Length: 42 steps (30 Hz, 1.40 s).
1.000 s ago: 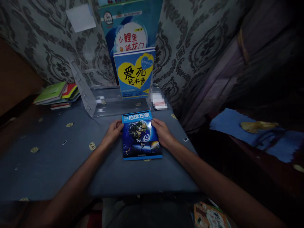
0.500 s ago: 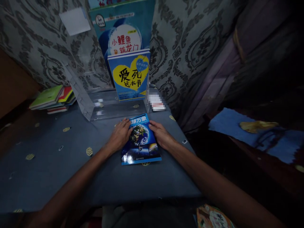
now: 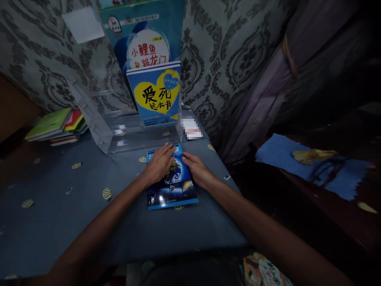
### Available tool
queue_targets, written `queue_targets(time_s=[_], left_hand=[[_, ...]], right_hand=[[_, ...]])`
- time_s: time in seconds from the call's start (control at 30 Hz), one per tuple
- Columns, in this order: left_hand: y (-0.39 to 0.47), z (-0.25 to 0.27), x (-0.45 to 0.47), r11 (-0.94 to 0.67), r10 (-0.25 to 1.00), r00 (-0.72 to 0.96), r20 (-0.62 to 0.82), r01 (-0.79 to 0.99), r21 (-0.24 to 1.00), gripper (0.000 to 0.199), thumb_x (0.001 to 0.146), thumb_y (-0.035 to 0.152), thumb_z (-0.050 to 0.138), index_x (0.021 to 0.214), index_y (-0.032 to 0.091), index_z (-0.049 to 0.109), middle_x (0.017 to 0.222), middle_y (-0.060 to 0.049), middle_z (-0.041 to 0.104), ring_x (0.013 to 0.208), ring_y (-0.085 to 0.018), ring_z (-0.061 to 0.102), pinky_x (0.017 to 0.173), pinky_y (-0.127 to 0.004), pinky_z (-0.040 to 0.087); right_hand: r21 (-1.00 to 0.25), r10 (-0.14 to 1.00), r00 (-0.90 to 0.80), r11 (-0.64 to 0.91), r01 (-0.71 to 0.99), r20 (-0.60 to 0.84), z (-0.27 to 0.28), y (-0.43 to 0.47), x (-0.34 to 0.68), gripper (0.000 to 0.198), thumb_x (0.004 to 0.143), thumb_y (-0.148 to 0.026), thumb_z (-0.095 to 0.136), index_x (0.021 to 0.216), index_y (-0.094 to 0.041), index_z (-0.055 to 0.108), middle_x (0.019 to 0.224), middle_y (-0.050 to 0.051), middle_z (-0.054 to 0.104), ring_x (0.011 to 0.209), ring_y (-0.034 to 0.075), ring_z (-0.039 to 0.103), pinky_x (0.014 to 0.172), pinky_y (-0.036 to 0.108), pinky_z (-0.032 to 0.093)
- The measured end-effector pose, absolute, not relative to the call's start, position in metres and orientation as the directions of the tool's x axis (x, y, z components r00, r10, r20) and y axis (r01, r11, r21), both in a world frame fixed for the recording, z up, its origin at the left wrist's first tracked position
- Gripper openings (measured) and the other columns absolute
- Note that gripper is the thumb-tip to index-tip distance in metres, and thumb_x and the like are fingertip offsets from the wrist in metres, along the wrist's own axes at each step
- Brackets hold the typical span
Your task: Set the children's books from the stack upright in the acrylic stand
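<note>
A blue book (image 3: 171, 192) with a picture of the Earth on its glossy cover lies flat on the cloth-covered table. Across the upper part of the cover rests my left hand (image 3: 160, 163), flat with its fingers stretched out, hiding part of the title and globe. My right hand (image 3: 200, 169) holds the book's right edge near the upper corner; its lower fingers are partly hidden. Just beyond the book stands a clear plastic rack (image 3: 104, 135), in which a blue book with a yellow heart (image 3: 156, 95) leans upright in front of a taller teal book (image 3: 119, 43).
Several books (image 3: 56, 123) are stacked at the table's back left. A small blurred white card (image 3: 192, 128) lies right of the rack. White paper (image 3: 83, 24) is on the patterned curtain. A blue cloth (image 3: 275, 153) lies off to the right, and another book (image 3: 264, 270) is below the table's front edge.
My left hand has slid right and up across the cover, now hiding more of the title and globe. My right hand stays at the right edge. The whole view has shifted slightly.
</note>
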<state>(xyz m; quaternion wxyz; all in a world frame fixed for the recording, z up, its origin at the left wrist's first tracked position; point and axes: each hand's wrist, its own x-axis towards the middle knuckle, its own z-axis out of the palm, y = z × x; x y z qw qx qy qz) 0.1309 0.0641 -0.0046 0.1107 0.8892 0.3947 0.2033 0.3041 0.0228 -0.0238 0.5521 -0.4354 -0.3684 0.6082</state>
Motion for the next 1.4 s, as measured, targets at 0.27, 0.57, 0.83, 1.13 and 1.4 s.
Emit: queue_targets(time_s=[0.27,0.57,0.83,1.13,1.4], left_hand=[[0.052,-0.016,0.077,-0.513,0.857,0.388,0.339,0.708,0.485,0.043,0.101,0.034,0.047,0.139,0.016,0.056,0.151,-0.017,0.053,0.146,-0.031,0.045,0.122,-0.052,0.034],[0.051,-0.005,0.076,0.004,0.998,0.060,-0.009,0.078,0.997,0.042,0.089,0.044,0.067,0.123,0.019,0.061,0.092,-0.004,0.072,0.074,-0.017,0.067,0.070,-0.028,0.056],[0.029,0.006,0.105,0.196,0.979,0.013,-0.205,-0.360,0.912,0.031,0.086,0.044,0.075,0.104,0.019,0.071,0.101,-0.005,0.079,0.098,-0.021,0.073,0.094,-0.035,0.057],[0.021,0.012,0.109,0.175,0.978,-0.050,-0.201,-0.315,0.933,0.040,0.093,0.056,0.066,0.108,0.019,0.074,0.109,-0.007,0.079,0.110,-0.024,0.072,0.101,-0.039,0.057],[0.017,0.020,0.110,0.169,0.984,-0.005,-0.181,-0.326,0.930,0.046,0.094,0.060,0.062,0.112,0.020,0.074,0.106,-0.006,0.080,0.110,-0.026,0.072,0.100,-0.040,0.058]], right_hand=[[-0.878,0.968,-0.025,-0.236,-0.417,-0.248,-0.018,0.023,0.304,0.018,0.077,-0.024,0.076,0.095,-0.025,0.074,0.091,0.001,0.080,0.090,0.022,0.074,0.090,0.038,0.059],[-0.872,0.986,0.018,-0.139,-0.469,-0.167,-0.014,0.024,0.301,0.018,0.080,-0.031,0.078,0.095,-0.025,0.072,0.091,0.001,0.080,0.091,0.023,0.075,0.084,0.037,0.062],[-0.894,0.987,0.088,-0.086,-0.440,-0.138,-0.017,0.021,0.297,0.026,0.079,-0.041,0.078,0.101,-0.029,0.069,0.098,0.000,0.079,0.098,0.023,0.073,0.086,0.037,0.061],[-0.902,0.986,0.118,-0.060,-0.428,-0.122,-0.015,0.016,0.292,0.037,0.073,-0.050,0.082,0.101,-0.029,0.070,0.105,-0.001,0.078,0.110,0.025,0.070,0.093,0.040,0.058],[-0.895,0.988,0.100,-0.060,-0.441,-0.115,-0.009,0.013,0.291,0.033,0.076,-0.050,0.081,0.101,-0.031,0.072,0.104,-0.002,0.079,0.106,0.024,0.072,0.090,0.039,0.059]])
